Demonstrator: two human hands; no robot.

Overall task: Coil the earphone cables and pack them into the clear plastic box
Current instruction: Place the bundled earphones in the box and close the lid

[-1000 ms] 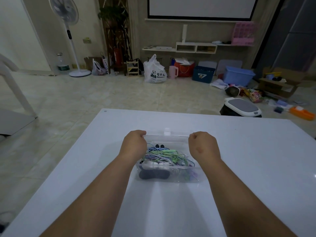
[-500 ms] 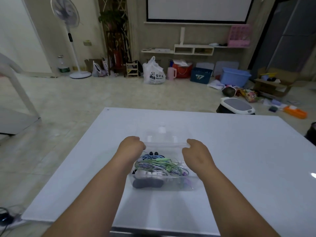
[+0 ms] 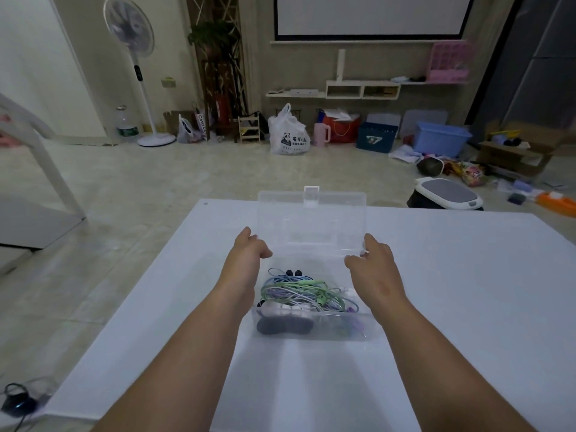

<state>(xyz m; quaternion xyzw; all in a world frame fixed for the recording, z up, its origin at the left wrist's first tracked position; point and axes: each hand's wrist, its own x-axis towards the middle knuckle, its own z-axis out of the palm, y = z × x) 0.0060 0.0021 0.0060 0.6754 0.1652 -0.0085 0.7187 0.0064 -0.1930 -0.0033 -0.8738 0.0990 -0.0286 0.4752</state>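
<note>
Earphone cables [image 3: 307,291] bundled inside clear plastic box [image 3: 314,328] on white table [image 3: 452,291]: light, limp, springy. Lid [image 3: 311,222] upright behind, thin (likely slippery). Left hand [image 3: 249,260], right hand [image 3: 372,265] half-open at lid's side edges, contact unclear; best held there.

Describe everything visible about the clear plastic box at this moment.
The clear plastic box is a see-through rectangular case on the white table. Its hinged lid stands raised, latch tab on top. Inside lie tangled earphone cables, green, blue, purple and white. The left hand and right hand flank the lid's edges.
</note>
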